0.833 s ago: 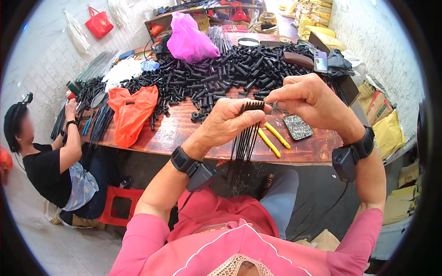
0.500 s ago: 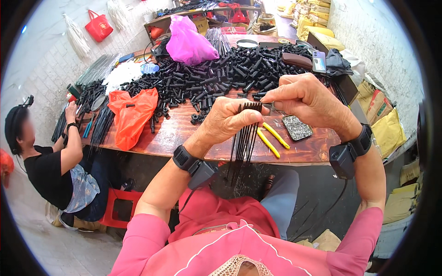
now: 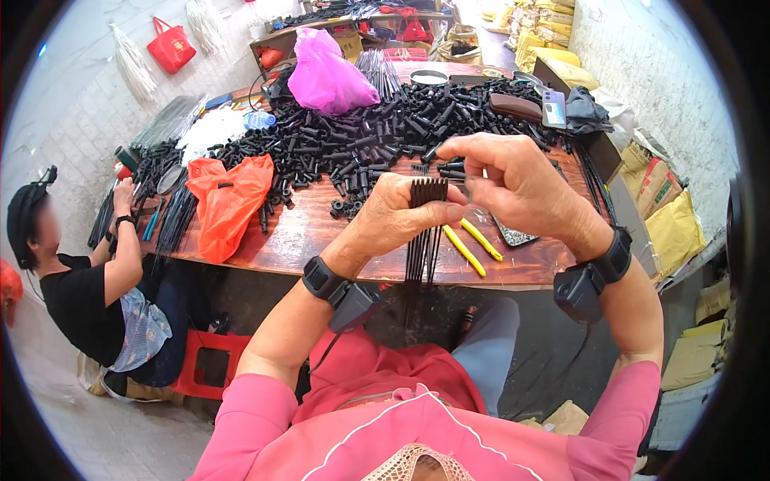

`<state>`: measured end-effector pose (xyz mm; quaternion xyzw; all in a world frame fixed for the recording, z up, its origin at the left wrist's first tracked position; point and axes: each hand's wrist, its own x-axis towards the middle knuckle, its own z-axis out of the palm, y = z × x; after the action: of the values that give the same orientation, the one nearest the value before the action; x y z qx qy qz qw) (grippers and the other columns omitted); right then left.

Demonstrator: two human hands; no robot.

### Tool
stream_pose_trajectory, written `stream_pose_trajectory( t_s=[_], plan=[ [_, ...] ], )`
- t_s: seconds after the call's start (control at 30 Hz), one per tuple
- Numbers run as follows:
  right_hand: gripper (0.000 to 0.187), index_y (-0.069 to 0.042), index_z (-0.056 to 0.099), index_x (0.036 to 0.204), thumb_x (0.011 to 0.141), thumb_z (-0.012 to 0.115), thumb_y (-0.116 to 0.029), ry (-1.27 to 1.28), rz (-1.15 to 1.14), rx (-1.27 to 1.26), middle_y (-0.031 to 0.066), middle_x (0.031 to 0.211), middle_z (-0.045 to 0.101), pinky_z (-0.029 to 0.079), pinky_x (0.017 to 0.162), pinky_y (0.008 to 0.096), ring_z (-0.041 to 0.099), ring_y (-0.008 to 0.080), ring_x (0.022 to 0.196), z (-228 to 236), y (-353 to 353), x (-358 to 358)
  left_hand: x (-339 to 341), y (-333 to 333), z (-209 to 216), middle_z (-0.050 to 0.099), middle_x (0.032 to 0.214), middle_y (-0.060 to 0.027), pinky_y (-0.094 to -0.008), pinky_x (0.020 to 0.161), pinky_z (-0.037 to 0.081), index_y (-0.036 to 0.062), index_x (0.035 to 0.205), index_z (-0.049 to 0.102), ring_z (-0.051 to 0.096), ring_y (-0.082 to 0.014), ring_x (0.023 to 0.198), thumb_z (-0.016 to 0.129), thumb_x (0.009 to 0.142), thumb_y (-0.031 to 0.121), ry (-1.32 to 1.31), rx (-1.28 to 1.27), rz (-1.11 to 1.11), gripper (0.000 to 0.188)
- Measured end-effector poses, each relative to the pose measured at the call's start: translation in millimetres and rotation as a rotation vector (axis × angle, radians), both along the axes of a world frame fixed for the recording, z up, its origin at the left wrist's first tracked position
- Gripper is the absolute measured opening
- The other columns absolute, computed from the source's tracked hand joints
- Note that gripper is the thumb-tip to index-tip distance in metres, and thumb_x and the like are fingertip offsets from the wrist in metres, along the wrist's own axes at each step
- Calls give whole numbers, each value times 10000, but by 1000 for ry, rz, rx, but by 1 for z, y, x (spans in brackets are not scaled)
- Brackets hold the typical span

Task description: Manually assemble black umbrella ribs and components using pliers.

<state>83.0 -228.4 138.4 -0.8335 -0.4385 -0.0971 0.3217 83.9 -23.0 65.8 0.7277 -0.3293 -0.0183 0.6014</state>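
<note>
In my left hand (image 3: 395, 210) is a fanned row of thin black metal ribs (image 3: 426, 191), like umbrella ribs. Thumb and fingers clamp it near the top, and the long ends hang past the table's front edge. My right hand (image 3: 513, 180) is raised just right of the ribs, apart from them, index finger pointing left and the other fingers curled. Something small and pale shows between those fingers, too blurred to name. Beneath the hands lie yellow-handled pliers (image 3: 473, 248). A small tray of tiny metal pieces (image 3: 513, 232) is partly hidden by my right hand.
Black tubular parts (image 3: 345, 148) are heaped across the wooden table (image 3: 281, 240). An orange bag (image 3: 233, 204), a pink bag (image 3: 330, 76) and a phone (image 3: 553, 108) are on it. A person in black (image 3: 88, 297) works at the left beside a red stool (image 3: 210, 361).
My right hand has moved off the rib tops, its index finger now stretched out to the left. My left hand keeps its hold, and the ribs have shifted slightly left, closer together.
</note>
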Motion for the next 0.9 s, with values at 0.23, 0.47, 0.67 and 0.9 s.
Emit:
stream_pose_trajectory(
  t_s=[0.23, 0.47, 0.67, 0.9],
  plan=[
    [425, 2, 610, 1153, 730, 606, -36, -164, -53, 81, 139, 698, 629, 496, 594, 372, 632, 266, 615, 3, 14, -8, -4, -4, -3, 715, 844, -74, -264, 739, 542, -14, 979, 690, 675, -124, 801, 660, 901, 107, 127, -219, -90, 147],
    [344, 6, 688, 912, 763, 738, -300, 563, -37, -278, 100, 647, 616, 473, 568, 347, 605, 202, 591, -36, -26, 5, -7, 2, 5, 704, 846, -114, -283, 732, 566, -32, 959, 676, 691, -163, 770, 632, 916, 101, 326, -433, -148, 147],
    [483, -86, 665, 1110, 723, 814, -334, 216, 55, -162, 75, 908, 673, 507, 768, 345, 641, 211, 870, -129, 31, 5, -4, -5, 9, 686, 804, -113, -295, 699, 565, -30, 1001, 646, 680, -180, 734, 616, 912, 74, 293, -308, -183, 140],
    [218, -40, 686, 884, 760, 735, -212, 400, 228, 78, 133, 754, 676, 513, 723, 395, 664, 300, 746, -151, 59, 16, 25, 33, -27, 489, 1373, -247, -419, 1118, 341, -24, 1463, 315, 486, -303, 1291, 808, 655, 282, 348, -432, -391, 994]
  ],
)
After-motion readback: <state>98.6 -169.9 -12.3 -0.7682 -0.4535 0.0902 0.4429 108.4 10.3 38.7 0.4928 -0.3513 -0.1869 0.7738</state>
